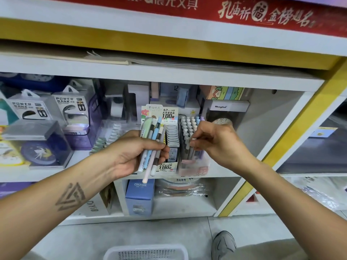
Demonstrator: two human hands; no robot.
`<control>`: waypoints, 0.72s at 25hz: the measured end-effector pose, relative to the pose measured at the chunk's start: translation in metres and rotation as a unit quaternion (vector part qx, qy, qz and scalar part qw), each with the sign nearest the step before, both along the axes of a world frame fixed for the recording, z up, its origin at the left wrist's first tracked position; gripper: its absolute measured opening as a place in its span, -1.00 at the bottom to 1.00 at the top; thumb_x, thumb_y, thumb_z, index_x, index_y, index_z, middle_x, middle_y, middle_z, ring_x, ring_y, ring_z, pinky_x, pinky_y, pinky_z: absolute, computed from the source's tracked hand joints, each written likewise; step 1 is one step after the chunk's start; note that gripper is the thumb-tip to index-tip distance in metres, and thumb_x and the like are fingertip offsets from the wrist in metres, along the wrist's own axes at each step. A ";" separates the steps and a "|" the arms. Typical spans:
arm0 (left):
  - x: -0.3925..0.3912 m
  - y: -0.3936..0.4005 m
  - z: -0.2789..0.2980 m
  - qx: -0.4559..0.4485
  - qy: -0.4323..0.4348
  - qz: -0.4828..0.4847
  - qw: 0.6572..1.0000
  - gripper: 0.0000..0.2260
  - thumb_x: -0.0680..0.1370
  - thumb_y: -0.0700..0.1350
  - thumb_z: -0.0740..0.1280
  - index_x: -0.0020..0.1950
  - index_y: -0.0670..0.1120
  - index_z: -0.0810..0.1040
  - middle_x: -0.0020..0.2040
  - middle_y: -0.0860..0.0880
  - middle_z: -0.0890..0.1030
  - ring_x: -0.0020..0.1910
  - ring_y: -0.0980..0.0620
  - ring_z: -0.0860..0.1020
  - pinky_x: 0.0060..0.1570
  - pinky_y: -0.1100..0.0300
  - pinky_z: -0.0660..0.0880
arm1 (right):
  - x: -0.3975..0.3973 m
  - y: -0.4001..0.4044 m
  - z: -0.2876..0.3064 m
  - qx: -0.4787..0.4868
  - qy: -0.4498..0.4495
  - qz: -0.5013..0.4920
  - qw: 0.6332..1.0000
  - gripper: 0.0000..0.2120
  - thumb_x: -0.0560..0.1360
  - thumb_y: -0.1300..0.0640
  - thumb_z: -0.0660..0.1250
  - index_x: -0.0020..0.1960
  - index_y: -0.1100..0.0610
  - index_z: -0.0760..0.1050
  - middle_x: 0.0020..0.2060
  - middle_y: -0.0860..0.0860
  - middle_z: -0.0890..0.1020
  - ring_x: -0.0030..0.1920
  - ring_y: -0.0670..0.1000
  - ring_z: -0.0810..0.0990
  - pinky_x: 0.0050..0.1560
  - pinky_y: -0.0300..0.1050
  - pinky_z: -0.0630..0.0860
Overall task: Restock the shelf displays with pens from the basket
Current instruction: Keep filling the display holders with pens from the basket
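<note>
My left hand grips a pen bundle. Right hand, at its 3 o'clock, pinches a pen in the shelf display. Basket at 6 o'clock on the floor.

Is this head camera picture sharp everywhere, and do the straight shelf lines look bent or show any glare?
Head view: the wide lens bows the white shelf board and tilts the yellow post. The left hand with its pens is fairly sharp, as is the right hand at the pen display; the corners blur. Glare sits on the power bank boxes.
</note>
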State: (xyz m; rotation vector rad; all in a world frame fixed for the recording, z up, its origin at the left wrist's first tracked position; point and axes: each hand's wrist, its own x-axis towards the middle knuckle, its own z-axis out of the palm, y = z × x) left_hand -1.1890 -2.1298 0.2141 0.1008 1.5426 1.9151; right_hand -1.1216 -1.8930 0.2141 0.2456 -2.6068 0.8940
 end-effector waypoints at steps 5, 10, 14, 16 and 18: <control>0.006 0.001 0.002 0.036 -0.006 -0.034 0.999 -0.78 0.32 -0.38 0.46 -0.05 -0.37 0.66 -0.05 -0.36 0.67 -0.20 -0.18 0.69 -0.27 0.09 0.63 | 0.001 -0.003 0.006 0.063 0.027 -0.032 0.997 -0.85 0.52 0.08 0.45 -0.11 0.16 0.69 -0.20 -0.01 0.66 -0.20 0.00 0.60 -0.12 0.02 0.53; 0.012 0.003 0.006 0.060 0.011 -0.073 0.995 -0.83 0.37 -0.36 0.44 -0.06 -0.27 0.70 -0.05 -0.35 0.67 -0.17 -0.18 0.70 -0.27 0.11 0.63 | -0.008 -0.035 0.023 -0.252 -0.109 -0.033 0.961 -0.75 0.51 0.04 0.47 0.12 0.12 0.60 -0.24 0.03 0.71 -0.35 -0.06 0.58 -0.37 -0.12 0.47; 0.012 -0.002 0.004 0.086 -0.006 -0.083 0.993 -0.81 0.40 -0.35 0.43 0.00 -0.30 0.69 0.00 -0.38 0.65 -0.03 -0.29 0.68 -0.16 0.01 0.64 | -0.020 -0.053 0.026 -0.391 -0.158 -0.003 0.906 -0.80 0.48 0.26 0.47 0.10 0.20 0.63 -0.28 0.06 0.71 -0.35 -0.04 0.61 -0.34 -0.21 0.49; 0.009 -0.007 0.004 0.102 -0.023 -0.068 0.992 -0.79 0.42 -0.35 0.42 0.04 -0.31 0.67 0.05 -0.39 0.64 0.01 -0.32 0.66 -0.11 -0.06 0.64 | -0.026 -0.054 0.030 -0.414 -0.147 -0.006 0.898 -0.78 0.56 0.25 0.38 0.18 0.11 0.63 -0.18 0.11 0.71 -0.25 0.00 0.63 -0.20 -0.12 0.57; 0.003 -0.012 0.007 0.082 -0.011 -0.027 0.996 -0.77 0.41 -0.33 0.42 0.05 -0.31 0.65 0.01 -0.36 0.66 -0.09 -0.24 0.69 -0.18 0.00 0.65 | -0.028 -0.053 0.031 -0.379 -0.168 0.012 0.910 -0.72 0.59 0.22 0.34 0.28 0.05 0.56 -0.20 0.14 0.66 -0.30 0.07 0.60 -0.29 -0.09 0.57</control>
